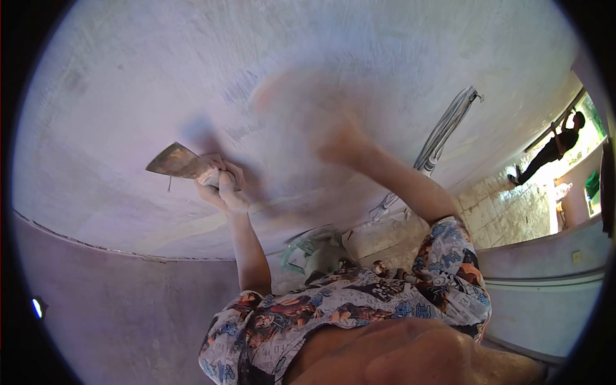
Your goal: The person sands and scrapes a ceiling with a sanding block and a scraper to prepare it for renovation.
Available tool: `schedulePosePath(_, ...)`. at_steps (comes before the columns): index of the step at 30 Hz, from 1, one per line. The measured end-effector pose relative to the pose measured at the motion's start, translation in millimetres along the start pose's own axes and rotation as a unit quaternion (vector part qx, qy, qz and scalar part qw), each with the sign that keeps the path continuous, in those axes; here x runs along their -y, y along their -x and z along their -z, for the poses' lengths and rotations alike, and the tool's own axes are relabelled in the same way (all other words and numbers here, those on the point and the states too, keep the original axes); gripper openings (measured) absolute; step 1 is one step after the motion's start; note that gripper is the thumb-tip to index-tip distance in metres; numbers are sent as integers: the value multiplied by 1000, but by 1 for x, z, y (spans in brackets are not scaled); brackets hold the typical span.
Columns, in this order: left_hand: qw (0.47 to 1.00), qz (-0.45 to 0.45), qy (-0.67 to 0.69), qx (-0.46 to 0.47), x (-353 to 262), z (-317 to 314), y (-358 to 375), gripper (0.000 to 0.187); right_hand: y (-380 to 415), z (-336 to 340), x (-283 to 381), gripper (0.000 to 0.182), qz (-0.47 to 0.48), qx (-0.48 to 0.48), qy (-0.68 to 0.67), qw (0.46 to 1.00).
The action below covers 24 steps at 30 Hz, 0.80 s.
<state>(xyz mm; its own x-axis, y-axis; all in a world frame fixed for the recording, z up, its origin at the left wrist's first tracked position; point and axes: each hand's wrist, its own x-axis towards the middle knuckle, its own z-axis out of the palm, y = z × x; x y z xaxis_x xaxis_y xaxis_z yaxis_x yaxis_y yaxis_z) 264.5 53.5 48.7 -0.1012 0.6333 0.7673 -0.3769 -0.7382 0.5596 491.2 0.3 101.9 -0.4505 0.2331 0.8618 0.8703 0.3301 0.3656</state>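
My left hand point(223, 187) is closed around the handle of a putty knife point(176, 162). Its wide, worn metal blade points to the left, close to the plastered wall point(160, 83). A thin strand hangs below the blade. My right hand point(346, 142) is smeared by motion in front of the same wall, its fingers not distinguishable. A pale, reddish-edged blur point(292, 90) spreads up and left of it, and I cannot make out whether that is a tool or the hand itself.
A bundle of grey cables point(446, 128) sticks out of the wall right of my right arm. Below are a green chair point(298, 253) and a tiled floor point(507, 215). Another person point(558, 146) stands by a bright opening at far right. A lamp point(37, 308) glows at left.
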Motion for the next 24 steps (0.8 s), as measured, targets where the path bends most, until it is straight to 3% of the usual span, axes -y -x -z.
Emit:
schedulePosePath(1,1000,4,-4,-3,0,2,2,32,-13,11,14,26,61,95,-162,980)
schedulePosePath(2,1000,4,5,11,0,5,3,31,-13,16,-1,26,57,94,-166,980)
schedulePosePath(3,1000,-2,17,23,2,6,1,29,-12,19,-36,28,-78,177,-33,981)
schedulePosePath(4,1000,-8,16,22,2,6,1,29,-13,19,-56,30,-209,250,100,940)
schedulePosePath(5,1000,-1,13,23,1,7,1,29,-17,17,-50,30,-207,246,101,942)
schedulePosePath(7,1000,12,6,21,-2,10,4,29,-13,7,-23,23,-74,93,187,975)
schedulePosePath(9,999,22,-3,38,-3,8,3,27,-13,2,-7,21,61,-70,257,962)
schedulePosePath(10,999,23,-7,33,-6,9,7,27,-15,6,-5,21,63,-69,251,963)
schedulePosePath(11,999,42,-14,30,-10,12,9,27,-16,10,-5,20,80,-70,35,994)
schedulePosePath(12,998,52,-17,29,-12,14,4,26,-22,12,-6,20,100,-73,-176,977)
schedulePosePath(16,997,69,-33,25,-20,26,7,24,-33,-16,15,20,22,-130,-138,982)
schedulePosePath(19,996,80,12,-32,-23,31,13,23,-33,-29,38,22,-57,-159,-105,980)
schedulePosePath(24,997,70,3,-32,-40,38,8,25,-36,-33,15,28,-55,-109,-40,992)
